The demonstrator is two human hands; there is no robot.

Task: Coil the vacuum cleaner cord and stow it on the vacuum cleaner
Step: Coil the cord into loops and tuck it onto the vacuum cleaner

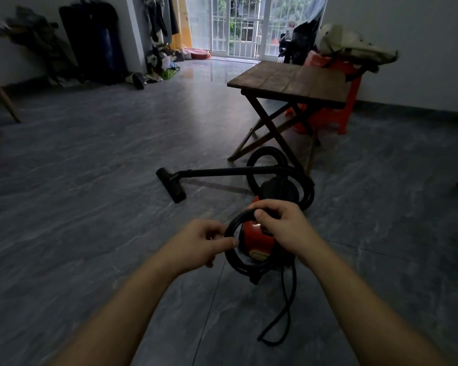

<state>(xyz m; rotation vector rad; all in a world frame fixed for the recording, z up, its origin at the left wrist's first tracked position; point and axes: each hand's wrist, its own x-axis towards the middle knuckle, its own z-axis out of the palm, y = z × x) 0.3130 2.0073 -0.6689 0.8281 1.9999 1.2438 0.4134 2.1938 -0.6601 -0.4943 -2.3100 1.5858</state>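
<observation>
Black cord (236, 262), coiled, sits pinched in my left hand (204, 240) and right hand (278, 225), both closed, above the red vacuum cleaner (257, 241).

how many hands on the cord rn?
2. Left hand pinches the coil's left side; right hand grips its top, over the red vacuum body. A loose tail hangs unheld below.

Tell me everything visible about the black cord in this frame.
The cord is black, round and looks rubbery. Most of it is gathered into a several-turn loop held upright in front of the red vacuum. The left hand pinches the loop's left side; the right hand grips its top. A loose tail hangs from the bottom, bending back on itself at the floor.
</observation>
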